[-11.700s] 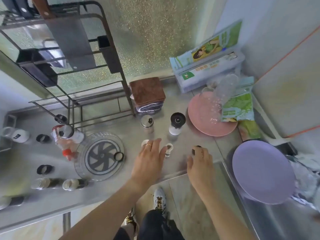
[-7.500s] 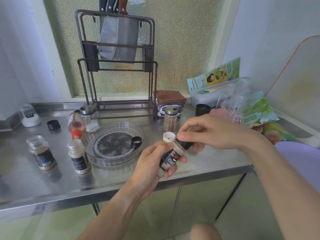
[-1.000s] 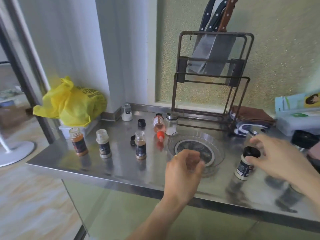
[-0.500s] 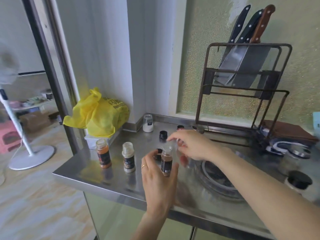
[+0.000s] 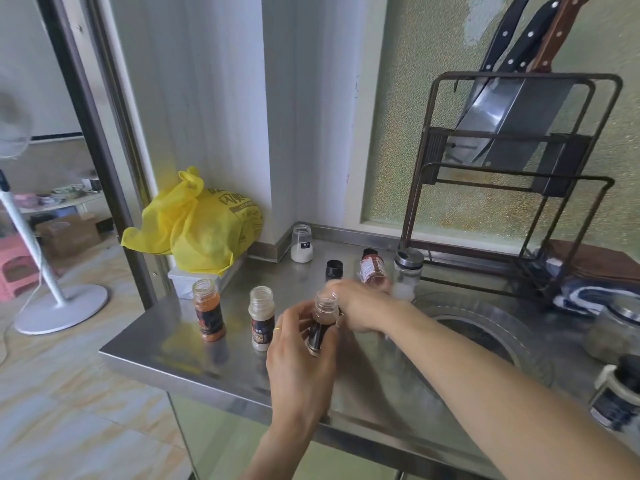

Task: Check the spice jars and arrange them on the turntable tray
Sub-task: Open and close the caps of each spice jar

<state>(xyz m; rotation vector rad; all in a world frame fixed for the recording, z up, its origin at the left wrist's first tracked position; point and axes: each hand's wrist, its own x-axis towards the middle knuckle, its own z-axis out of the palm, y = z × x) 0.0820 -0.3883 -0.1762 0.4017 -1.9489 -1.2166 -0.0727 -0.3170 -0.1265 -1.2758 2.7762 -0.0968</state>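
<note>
Glass or clear plastic, small and light by the look of it: the open spice jar (image 5: 320, 327) should lift easily, but smooth walls and a slick label could make it slippery, and with no cap on, any tilt risks spilling the powder. The safest hold, as I judge it, is round the labelled middle, thumb against fingers, well below the threaded neck.

The head view shows the left hand (image 5: 299, 358) gripping exactly there, fingers and thumb wrapped round the lower body. The jar is held just above the front part of the steel counter (image 5: 156, 355), left of the clear turntable tray (image 5: 485, 323), which lies flat and bare where it shows. Its long axis runs nearly upright, leaning slightly, with the open mouth pointing up and a little to the right.

The right hand (image 5: 360, 310) reaches across just behind the jar's neck, fingers curled. It may be holding a cap, but the blur and the jar in front hide that, so I cannot tell.

Two more uncapped jars stand upright to the left, an orange-filled jar (image 5: 207, 315) and a pale jar (image 5: 261, 318), near each other but apart. A loose black cap (image 5: 334, 269) sits further back, beside a reddish jar (image 5: 372, 270). None of them is on the tray yet.
</note>
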